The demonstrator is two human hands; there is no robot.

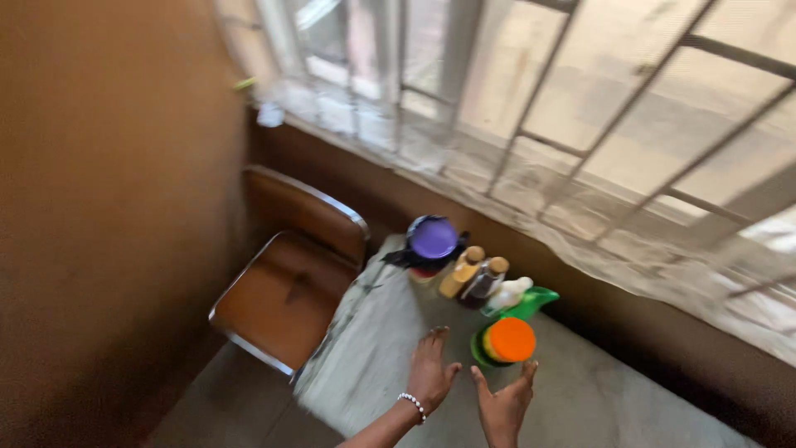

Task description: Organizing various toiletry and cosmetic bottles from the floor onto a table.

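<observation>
Nearest to us, our left hand (430, 372) lies flat on the pale cloth-covered table (390, 332), palm down, fingers spread and slack, gripping nothing; a white bead bracelet (411, 405) circles its wrist. Just beside it our right hand (505, 404) is raised with the palm open and the fingers loose, thumb pointing up toward the left and the fingertips reaching up close under the orange-lidded jar (508, 340), which it does not hold; whether a fingertip brushes the jar we cannot tell through the blur. That jar stands on the table just ahead of both hands, and it sits in or against a green plastic vessel (531, 305) with a spout that points away to the right. Just behind it we see a small white bottle (508, 293), then two bottles with tan round caps, one yellowish (461, 270) and one darker (486, 279), standing side by side. Farther along is a dark container with a purple lid (433, 239). To the left of the table stands a brown chair (286, 282) with a metal frame, against an ochre wall (108, 182). Beyond everything runs a barred window (580, 108) with bright light behind it.
</observation>
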